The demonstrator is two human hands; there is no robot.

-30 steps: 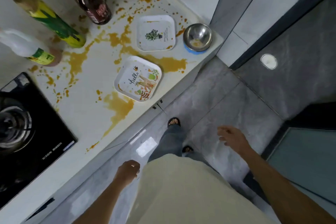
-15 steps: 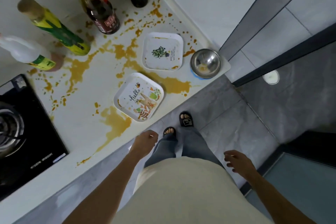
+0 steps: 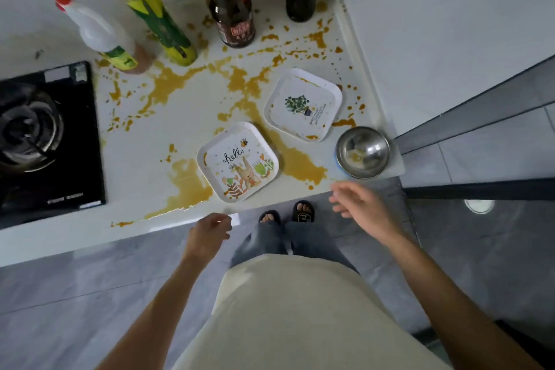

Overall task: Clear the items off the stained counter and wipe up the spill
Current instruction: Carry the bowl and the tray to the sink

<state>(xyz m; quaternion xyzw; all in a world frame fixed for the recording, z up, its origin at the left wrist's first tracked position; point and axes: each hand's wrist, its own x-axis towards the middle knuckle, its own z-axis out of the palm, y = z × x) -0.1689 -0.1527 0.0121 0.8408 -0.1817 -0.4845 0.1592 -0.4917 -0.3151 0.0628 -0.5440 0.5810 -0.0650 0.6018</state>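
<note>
While the person stepped up to the white stained worktop, both empty hands rose: the right hand, fingers spread, approached the steel bowl at the corner; the left hand, loosely curled, neared the rabbit-printed square plate. Clearing had not begun.

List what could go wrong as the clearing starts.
The steel bowl sits at the counter's corner near the right hand; a knock could send it to the floor. The hello plate touches the orange spill, so lifting it may drip. Spill reaches the front edge above the sandalled feet.
</note>
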